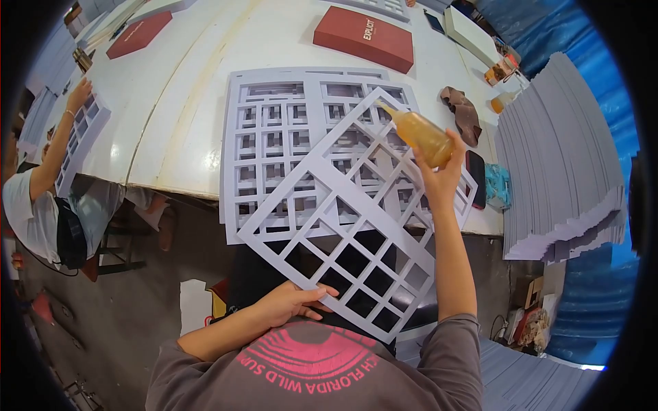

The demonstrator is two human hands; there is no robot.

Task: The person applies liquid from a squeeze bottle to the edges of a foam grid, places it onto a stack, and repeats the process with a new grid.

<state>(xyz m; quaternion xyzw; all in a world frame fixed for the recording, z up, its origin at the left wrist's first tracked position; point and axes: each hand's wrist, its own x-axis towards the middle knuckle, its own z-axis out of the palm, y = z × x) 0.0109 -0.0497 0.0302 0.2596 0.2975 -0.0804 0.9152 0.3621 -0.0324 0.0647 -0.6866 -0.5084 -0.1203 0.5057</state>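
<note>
My right hand [442,168] is wrapped round a squeeze bottle [423,139] of amber liquid, tilted so its pointed nozzle meets the upper end of a white grid frame [312,164]. That frame lies at a slant, its near end jutting past the table edge over my lap. My left hand [295,301] grips the frame's near-left edge, thumb on top and fingers below. Beneath it, a stack of similar white grid frames [229,147] rests squarely on the table, partly covered by the slanted one.
A red box [363,40] marked EXPLICIT sits on the white table [185,109], another red box [140,35] farther left. Brown crumpled material [460,115] and a dark phone [475,179] lie right. Tall grey sheet stacks [565,157] stand at right. A co-worker [41,185] handles a grid at left.
</note>
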